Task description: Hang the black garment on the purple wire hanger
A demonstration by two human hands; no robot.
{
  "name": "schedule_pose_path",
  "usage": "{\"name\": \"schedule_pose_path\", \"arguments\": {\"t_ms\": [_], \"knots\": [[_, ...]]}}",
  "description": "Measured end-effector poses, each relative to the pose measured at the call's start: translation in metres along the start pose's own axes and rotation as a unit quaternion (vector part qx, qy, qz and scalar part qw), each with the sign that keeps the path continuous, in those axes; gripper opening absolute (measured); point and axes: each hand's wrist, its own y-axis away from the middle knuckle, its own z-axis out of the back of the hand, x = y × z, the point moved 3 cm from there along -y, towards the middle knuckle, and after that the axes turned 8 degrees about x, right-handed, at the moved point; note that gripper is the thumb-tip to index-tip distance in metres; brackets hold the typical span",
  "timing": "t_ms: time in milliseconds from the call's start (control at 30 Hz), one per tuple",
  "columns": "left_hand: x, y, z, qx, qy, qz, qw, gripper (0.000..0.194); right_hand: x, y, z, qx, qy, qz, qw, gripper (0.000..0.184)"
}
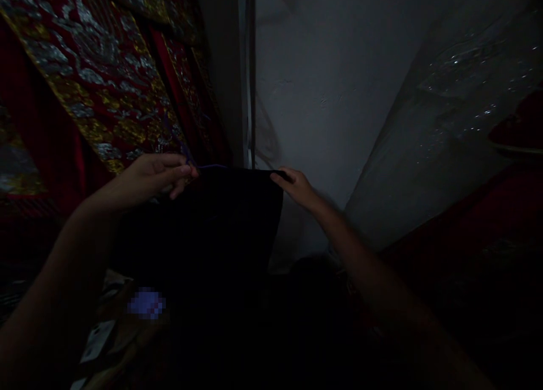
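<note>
The scene is dim. A black cloth [220,226] hangs spread between my two hands. My left hand [156,178] pinches its top left corner, where a thin purple thread [212,166] runs along the upper edge. My right hand [297,187] grips the cloth's top right corner with curled fingers. Both forearms reach up from the bottom of the view. The lower part of the cloth is lost in shadow.
Red fabric with gold and silver embroidery [97,67] hangs at the left. A white wall [331,84] is behind, with a vertical pole [250,73]. Sheer sequinned fabric [458,112] drapes at the right, above dark red material [487,226]. White paper tags [97,339] lie at lower left.
</note>
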Motion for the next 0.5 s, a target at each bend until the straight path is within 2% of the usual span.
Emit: {"name": "schedule_pose_path", "arguments": {"t_ms": [67, 100, 167, 233, 300, 333, 400, 467, 500], "knots": [[0.008, -0.007, 0.0, -0.073, -0.026, -0.019, 0.997, 0.03, 0.0, -0.004, -0.002, 0.057, -0.125, -0.061, 0.989, 0.057], [0.012, -0.009, 0.0, -0.118, -0.046, -0.03, 0.991, 0.029, 0.001, -0.004, -0.002, 0.055, -0.179, -0.085, 0.979, 0.056], [0.015, -0.01, -0.004, -0.218, -0.096, -0.057, 0.969, 0.029, 0.003, -0.006, 0.001, 0.015, -0.261, -0.11, 0.959, 0.05], [0.01, -0.003, -0.013, -0.308, -0.153, -0.086, 0.935, 0.025, 0.004, -0.013, 0.005, -0.017, -0.316, -0.123, 0.941, 0.046], [0.001, 0.008, -0.027, -0.375, -0.196, -0.119, 0.898, 0.018, 0.0, -0.024, 0.012, -0.026, -0.342, -0.133, 0.93, 0.049], [-0.003, 0.014, -0.037, -0.391, -0.214, -0.142, 0.884, 0.015, -0.003, -0.03, 0.015, -0.027, -0.347, -0.133, 0.928, 0.052], [-0.009, 0.023, -0.06, -0.368, -0.246, -0.195, 0.875, 0.011, -0.009, -0.037, 0.023, -0.043, -0.359, -0.126, 0.924, 0.059], [-0.006, 0.026, -0.088, -0.275, -0.261, -0.229, 0.897, 0.013, -0.015, -0.038, 0.028, -0.078, -0.387, -0.127, 0.91, 0.062], [-0.002, 0.025, -0.103, -0.218, -0.255, -0.226, 0.915, 0.017, -0.017, -0.035, 0.029, -0.098, -0.403, -0.132, 0.9, 0.061]]}}
